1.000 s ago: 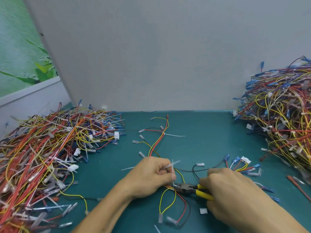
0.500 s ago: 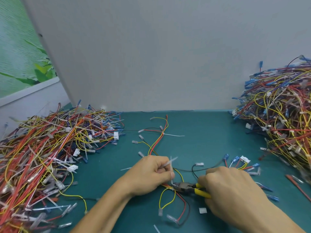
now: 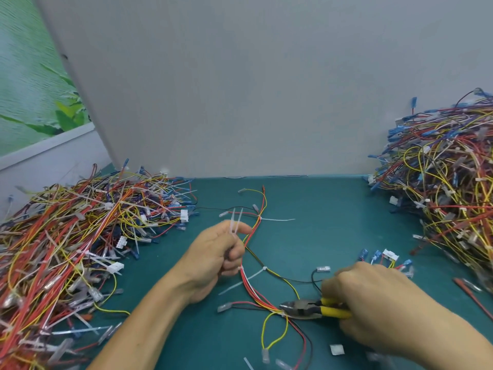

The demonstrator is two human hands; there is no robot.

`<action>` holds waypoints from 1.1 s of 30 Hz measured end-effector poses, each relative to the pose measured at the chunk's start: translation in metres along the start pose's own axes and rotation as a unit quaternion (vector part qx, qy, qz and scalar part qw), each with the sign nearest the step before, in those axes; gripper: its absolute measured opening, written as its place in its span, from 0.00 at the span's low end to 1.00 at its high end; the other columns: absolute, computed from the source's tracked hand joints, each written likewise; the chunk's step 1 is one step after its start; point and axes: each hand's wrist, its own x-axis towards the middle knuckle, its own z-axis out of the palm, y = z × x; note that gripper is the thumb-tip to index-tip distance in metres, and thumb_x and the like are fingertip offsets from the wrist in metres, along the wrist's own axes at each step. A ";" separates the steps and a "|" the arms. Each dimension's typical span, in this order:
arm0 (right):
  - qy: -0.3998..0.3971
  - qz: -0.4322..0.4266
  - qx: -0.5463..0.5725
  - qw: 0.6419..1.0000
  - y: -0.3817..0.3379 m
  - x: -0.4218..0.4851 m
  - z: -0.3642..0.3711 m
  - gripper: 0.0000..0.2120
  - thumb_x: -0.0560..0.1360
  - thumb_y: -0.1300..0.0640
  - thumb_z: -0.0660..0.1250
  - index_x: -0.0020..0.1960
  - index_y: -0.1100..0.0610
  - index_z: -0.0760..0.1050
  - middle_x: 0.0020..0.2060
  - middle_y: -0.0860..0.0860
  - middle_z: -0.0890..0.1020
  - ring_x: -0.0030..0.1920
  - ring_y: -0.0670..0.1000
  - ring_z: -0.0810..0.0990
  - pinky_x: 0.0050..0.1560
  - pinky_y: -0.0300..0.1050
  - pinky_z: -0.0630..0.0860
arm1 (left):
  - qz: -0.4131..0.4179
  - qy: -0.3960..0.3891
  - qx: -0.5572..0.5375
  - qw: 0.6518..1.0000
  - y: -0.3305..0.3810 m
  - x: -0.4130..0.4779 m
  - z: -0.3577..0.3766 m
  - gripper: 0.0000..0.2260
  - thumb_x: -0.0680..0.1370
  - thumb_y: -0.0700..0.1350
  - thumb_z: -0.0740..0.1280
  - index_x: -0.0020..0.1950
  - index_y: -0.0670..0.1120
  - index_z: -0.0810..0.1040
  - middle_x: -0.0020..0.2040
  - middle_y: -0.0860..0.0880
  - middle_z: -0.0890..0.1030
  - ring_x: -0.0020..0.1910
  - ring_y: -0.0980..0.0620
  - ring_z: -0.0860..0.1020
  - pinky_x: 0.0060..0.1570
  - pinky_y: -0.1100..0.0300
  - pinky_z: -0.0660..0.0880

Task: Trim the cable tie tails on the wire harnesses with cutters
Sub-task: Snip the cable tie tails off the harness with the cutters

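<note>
Fingers of my left hand (image 3: 216,257) are pinching two tie tails (image 3: 236,220); my right hand (image 3: 373,303) is gripping one pair of cutters (image 3: 301,308).

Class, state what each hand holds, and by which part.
The left hand pinches white cable tie tails by their lower ends. The right hand grips the cutters by their yellow handles.
</note>
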 end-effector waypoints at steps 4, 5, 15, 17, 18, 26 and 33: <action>-0.038 0.009 -0.009 0.999 0.015 -0.008 -0.010 0.04 0.65 0.53 0.59 0.39 0.52 0.67 0.34 0.49 0.69 0.40 0.55 0.72 0.29 0.43 0.61 | -0.011 0.004 -0.010 1.000 0.003 -0.003 -0.001 0.13 0.73 0.30 0.50 0.40 0.47 0.65 0.26 0.48 0.64 0.24 0.53 0.58 0.27 0.63 0.51; -0.043 0.013 -0.006 0.999 0.018 -0.010 -0.012 0.06 0.65 0.53 0.60 0.41 0.52 0.68 0.35 0.49 0.70 0.41 0.55 0.74 0.29 0.44 0.62 | -0.011 0.002 -0.010 1.000 0.004 -0.005 0.000 0.12 0.71 0.31 0.51 0.38 0.47 0.65 0.26 0.48 0.64 0.24 0.53 0.59 0.27 0.64 0.52; 0.041 0.032 0.020 0.998 0.011 -0.013 -0.016 0.14 0.71 0.46 0.58 0.54 0.46 0.72 0.46 0.46 0.77 0.49 0.51 0.77 0.41 0.45 0.72 | 0.123 -0.021 0.408 0.904 0.006 -0.005 -0.006 0.06 0.71 0.41 0.72 0.40 0.52 0.80 0.20 0.54 0.63 0.23 0.56 0.62 0.27 0.68 0.60; 0.077 0.036 0.018 0.996 0.005 -0.011 -0.013 0.16 0.73 0.45 0.58 0.59 0.46 0.71 0.50 0.44 0.75 0.53 0.51 0.77 0.45 0.46 0.72 | 0.113 -0.040 0.477 0.871 0.004 -0.005 -0.003 0.06 0.72 0.45 0.72 0.39 0.56 0.79 0.20 0.56 0.67 0.23 0.58 0.66 0.27 0.69 0.62; 0.092 0.037 0.016 0.995 0.001 -0.010 -0.011 0.16 0.73 0.45 0.58 0.59 0.47 0.70 0.50 0.44 0.74 0.54 0.51 0.77 0.44 0.46 0.71 | 0.104 -0.043 0.500 0.859 0.003 -0.004 -0.003 0.06 0.72 0.46 0.72 0.37 0.57 0.78 0.20 0.56 0.69 0.24 0.59 0.68 0.27 0.69 0.62; 0.166 0.028 0.144 0.975 -0.039 0.002 0.008 0.17 0.74 0.36 0.55 0.55 0.47 0.64 0.51 0.45 0.71 0.57 0.49 0.72 0.45 0.46 0.67 | -0.048 -0.052 0.595 0.801 0.020 -0.007 -0.028 0.14 0.64 0.60 0.74 0.35 0.51 0.81 0.28 0.56 0.77 0.30 0.58 0.73 0.33 0.63 0.70; 0.170 0.048 0.190 0.966 -0.040 0.002 0.012 0.16 0.74 0.36 0.56 0.51 0.46 0.64 0.49 0.45 0.72 0.56 0.49 0.73 0.45 0.46 0.67 | -0.062 -0.111 0.639 0.759 0.018 -0.009 -0.016 0.06 0.68 0.49 0.71 0.32 0.52 0.77 0.29 0.55 0.77 0.33 0.57 0.75 0.38 0.61 0.75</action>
